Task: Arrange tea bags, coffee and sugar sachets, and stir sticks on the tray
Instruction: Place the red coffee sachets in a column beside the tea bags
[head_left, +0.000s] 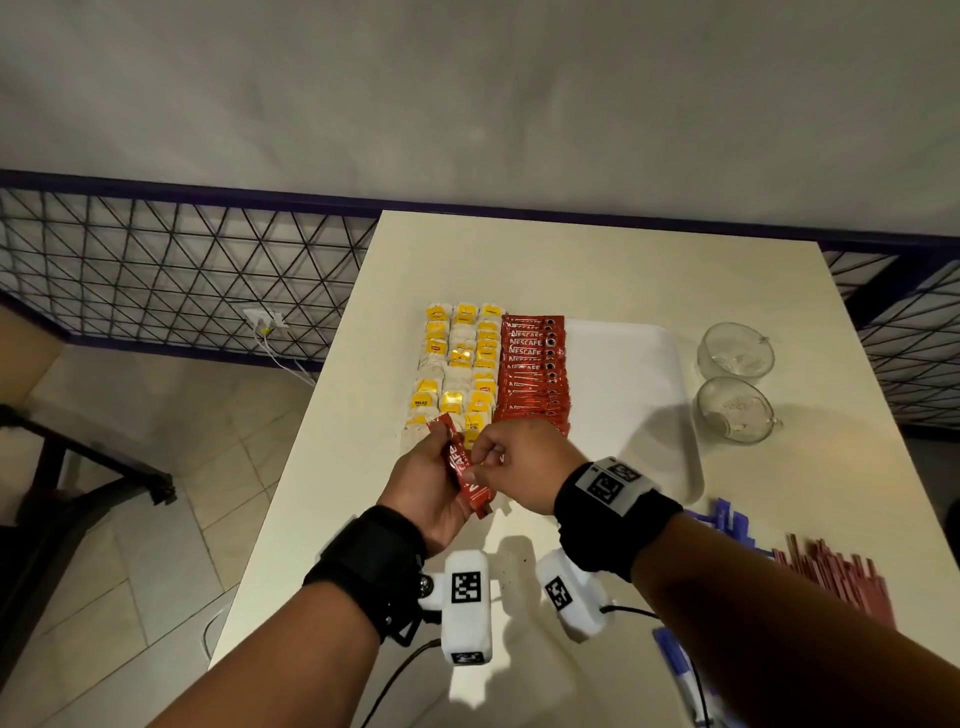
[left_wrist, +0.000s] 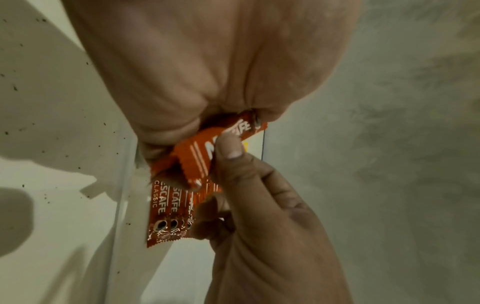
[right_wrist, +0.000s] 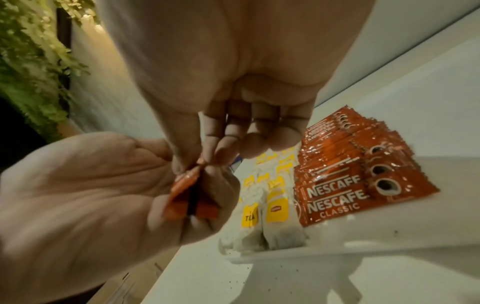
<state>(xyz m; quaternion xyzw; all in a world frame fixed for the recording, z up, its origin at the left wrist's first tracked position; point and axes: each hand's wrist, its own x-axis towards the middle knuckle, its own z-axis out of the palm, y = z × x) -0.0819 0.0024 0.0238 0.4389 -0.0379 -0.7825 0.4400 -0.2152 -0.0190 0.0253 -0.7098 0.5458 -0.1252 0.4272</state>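
Note:
My left hand grips a small bunch of red Nescafe coffee sachets just above the near left corner of the white tray. My right hand pinches the top sachet of that bunch between thumb and forefinger. The left wrist view shows the bunch fanned out, with the right thumb pressing on it. On the tray lie rows of yellow-tagged tea bags and, beside them, an overlapping column of coffee sachets, also seen as sachets and tea bags.
Two glass cups stand right of the tray. A pile of thin red-brown sticks and some blue pieces lie at the near right, with a blue pen near the front edge. The table's left edge drops to the floor.

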